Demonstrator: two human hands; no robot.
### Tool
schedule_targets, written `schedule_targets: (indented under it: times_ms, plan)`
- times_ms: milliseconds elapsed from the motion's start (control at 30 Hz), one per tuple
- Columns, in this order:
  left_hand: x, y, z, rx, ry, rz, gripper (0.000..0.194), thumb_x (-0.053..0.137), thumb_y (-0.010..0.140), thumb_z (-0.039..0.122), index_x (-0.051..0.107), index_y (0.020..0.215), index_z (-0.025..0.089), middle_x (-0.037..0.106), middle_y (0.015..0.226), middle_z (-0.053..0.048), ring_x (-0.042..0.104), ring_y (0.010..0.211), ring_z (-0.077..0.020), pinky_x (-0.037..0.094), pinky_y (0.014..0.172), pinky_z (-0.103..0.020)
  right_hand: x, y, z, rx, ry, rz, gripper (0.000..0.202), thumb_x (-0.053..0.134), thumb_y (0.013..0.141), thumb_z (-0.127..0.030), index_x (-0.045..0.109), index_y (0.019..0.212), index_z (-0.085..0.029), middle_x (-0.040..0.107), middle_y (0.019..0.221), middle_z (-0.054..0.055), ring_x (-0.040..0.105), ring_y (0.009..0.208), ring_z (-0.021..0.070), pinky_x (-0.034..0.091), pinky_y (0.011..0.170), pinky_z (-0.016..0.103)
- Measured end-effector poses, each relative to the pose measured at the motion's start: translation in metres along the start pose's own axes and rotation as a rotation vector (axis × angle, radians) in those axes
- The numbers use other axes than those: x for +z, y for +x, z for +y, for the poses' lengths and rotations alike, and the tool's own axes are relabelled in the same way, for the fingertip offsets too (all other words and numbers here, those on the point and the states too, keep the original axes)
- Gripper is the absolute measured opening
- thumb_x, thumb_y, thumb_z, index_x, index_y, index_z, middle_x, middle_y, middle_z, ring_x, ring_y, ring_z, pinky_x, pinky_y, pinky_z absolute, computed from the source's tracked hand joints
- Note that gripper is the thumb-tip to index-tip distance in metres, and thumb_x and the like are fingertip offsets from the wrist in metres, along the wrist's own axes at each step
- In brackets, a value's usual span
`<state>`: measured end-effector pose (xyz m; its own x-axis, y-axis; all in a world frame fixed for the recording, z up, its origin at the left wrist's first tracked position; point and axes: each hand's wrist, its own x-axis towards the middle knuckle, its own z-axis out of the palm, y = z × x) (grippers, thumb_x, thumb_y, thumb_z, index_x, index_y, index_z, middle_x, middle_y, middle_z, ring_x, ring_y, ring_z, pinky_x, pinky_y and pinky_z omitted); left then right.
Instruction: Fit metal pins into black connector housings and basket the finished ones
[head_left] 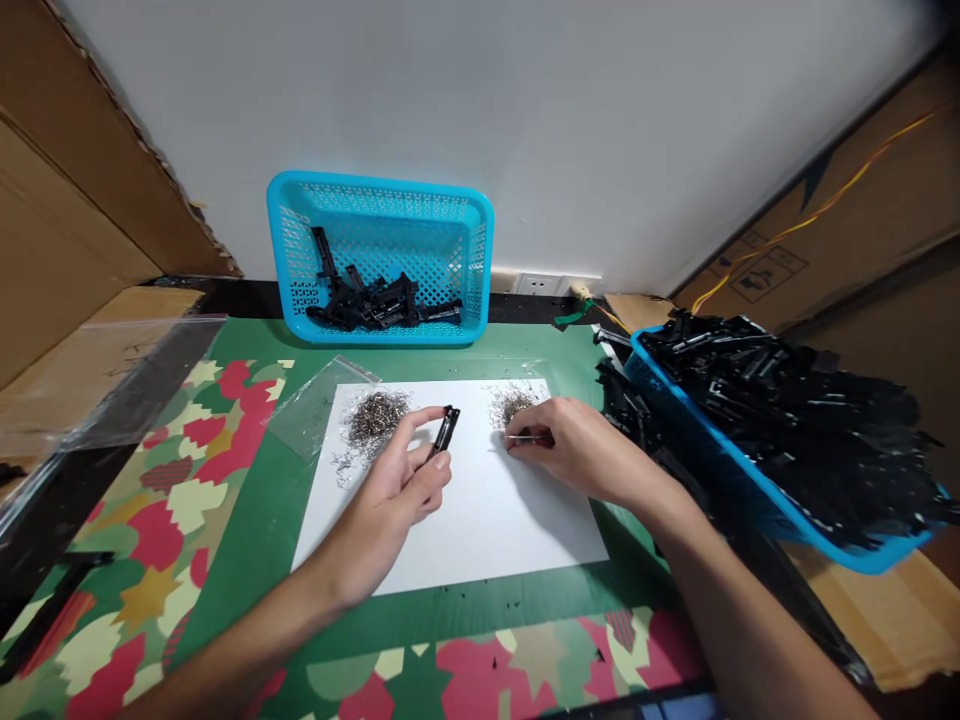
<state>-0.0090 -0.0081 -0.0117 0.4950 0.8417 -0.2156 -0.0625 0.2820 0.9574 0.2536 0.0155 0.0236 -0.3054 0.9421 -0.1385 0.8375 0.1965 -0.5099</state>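
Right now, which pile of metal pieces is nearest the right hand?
The right pile, on the right of the white paper and partly hidden by the right hand; the left pile lies beside the left hand.

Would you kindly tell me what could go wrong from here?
The right hand might scatter the smaller metal pile beside it. The larger metal pile shares the white sheet, so a bump could mix them. The heaped blue basket at right might shed black parts.

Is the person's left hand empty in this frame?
No, the left hand holds a slim black part between thumb and fingers above the white paper.
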Motion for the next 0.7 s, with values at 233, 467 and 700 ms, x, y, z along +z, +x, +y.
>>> schedule_targets:
  times_ms: [233,467,700]
  plan:
    - [-0.001,0.0,0.001,-0.024,-0.007,-0.003,0.048,0.056,0.106,0.048,0.04,0.147,0.031,0.039,0.08,0.006,0.032,0.065,-0.011,0.029,0.064,-0.026,-0.002,0.0,0.002,-0.016,-0.011,-0.034,0.008,0.071,0.094,-0.027,0.078,0.091,-0.024,0.069,0.074,0.001,0.053,0.062,0.015,0.031,0.06,0.029]
    - [0.003,-0.001,0.003,-0.031,-0.012,-0.014,0.05,0.056,0.105,0.045,0.039,0.149,0.03,0.04,0.079,0.006,0.031,0.066,-0.0119,0.03,0.066,-0.027,-0.003,-0.005,-0.004,-0.043,-0.063,-0.067,0.011,0.064,0.098,-0.025,0.07,0.09,-0.021,0.067,0.077,0.002,0.049,0.064,0.0147,0.027,0.061,0.029]
    - [0.008,-0.007,0.009,-0.016,0.058,0.02,0.059,0.057,0.105,0.045,0.028,0.156,0.036,0.046,0.076,0.005,0.039,0.068,-0.014,0.032,0.066,-0.027,-0.003,-0.006,-0.017,-0.04,0.573,-0.066,0.023,0.06,0.103,-0.042,0.061,0.1,-0.02,0.052,0.071,-0.003,0.038,0.064,0.0134,0.029,0.059,0.027]
